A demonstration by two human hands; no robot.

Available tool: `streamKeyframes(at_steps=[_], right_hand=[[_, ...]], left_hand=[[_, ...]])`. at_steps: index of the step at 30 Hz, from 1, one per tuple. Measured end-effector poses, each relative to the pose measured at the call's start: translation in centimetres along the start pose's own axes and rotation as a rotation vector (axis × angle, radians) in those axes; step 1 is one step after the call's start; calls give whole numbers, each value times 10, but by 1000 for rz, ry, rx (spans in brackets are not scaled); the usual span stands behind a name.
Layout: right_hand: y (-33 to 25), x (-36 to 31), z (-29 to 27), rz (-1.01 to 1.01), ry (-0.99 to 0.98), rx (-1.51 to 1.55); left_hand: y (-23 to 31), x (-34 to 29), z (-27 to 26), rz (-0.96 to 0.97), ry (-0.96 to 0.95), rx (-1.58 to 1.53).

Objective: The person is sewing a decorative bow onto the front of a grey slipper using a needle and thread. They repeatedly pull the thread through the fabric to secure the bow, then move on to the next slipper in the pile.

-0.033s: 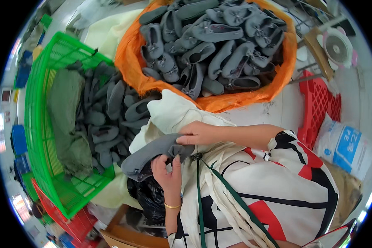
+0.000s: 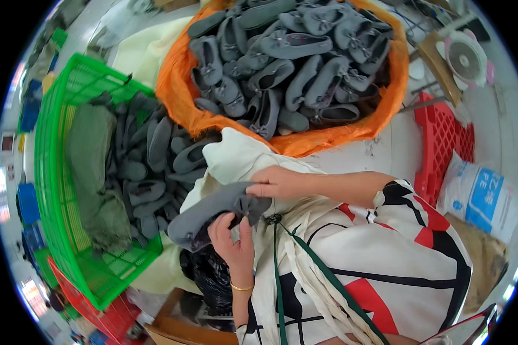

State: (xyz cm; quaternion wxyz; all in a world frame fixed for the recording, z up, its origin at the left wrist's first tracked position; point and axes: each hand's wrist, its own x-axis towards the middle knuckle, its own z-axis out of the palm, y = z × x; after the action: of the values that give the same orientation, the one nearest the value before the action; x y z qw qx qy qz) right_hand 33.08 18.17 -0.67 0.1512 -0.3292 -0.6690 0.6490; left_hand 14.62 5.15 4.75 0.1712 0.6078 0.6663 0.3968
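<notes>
In head view, gripped between both hands over pale cloth [image 2: 236, 152]: a grey shoe [image 2: 198, 221] with a bow. Right hand [image 2: 276, 183] closed over the bow end; left hand [image 2: 235, 244] partly curled, pinching the opening's edge and hiding part of it. Beyond, an orange sack [image 2: 398, 86] full of similar shoes [image 2: 299, 45]. To the left, a green crate [image 2: 50, 149] with more shoes and a grey-green cloth [image 2: 89, 152]. Below the shoe, a black plastic bag [image 2: 213, 279] near a cardboard box [image 2: 184, 330]. On the pale floor [image 2: 380, 144] at right, a red lattice crate [image 2: 434, 138] beside a white-and-blue bag [image 2: 477, 195]; farther back, a pink-and-white fan [image 2: 466, 60].
</notes>
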Motion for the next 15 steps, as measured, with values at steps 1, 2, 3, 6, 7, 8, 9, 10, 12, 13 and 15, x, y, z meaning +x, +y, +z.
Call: streamKeyframes(at_steps=[1,2,3,6,7,8,9,10,12,13,15], right_hand=[[6,-2,-7,-31,106,40],[12,-5,-17,-60,215,78],[20,-8,-26,-33,331,196],[39,-16,-66,-78,715,540],[72,-18,-90,-122,794,646],[36,-30,-104,69,916,694],[48,-30,-120,-184,1061,879],[47,-35,-137,-240,1123,944],[55,-43,-167,-265,1277,1055],[67,-45,-180,-249,1367,1123],[102,-50,-193,-161,1351,1326]], left_hand=[[6,4,2,81,33,43],[2,5,1,135,31,83],[-2,6,3,162,63,115],[-29,3,4,101,63,234],[-44,0,6,67,44,269],[-65,-9,3,14,44,318],[-81,-13,5,-19,28,349],[-92,-20,3,-73,30,373],[-109,-30,3,-93,6,389],[-115,-35,3,-106,-6,401],[-121,-35,10,22,17,508]])
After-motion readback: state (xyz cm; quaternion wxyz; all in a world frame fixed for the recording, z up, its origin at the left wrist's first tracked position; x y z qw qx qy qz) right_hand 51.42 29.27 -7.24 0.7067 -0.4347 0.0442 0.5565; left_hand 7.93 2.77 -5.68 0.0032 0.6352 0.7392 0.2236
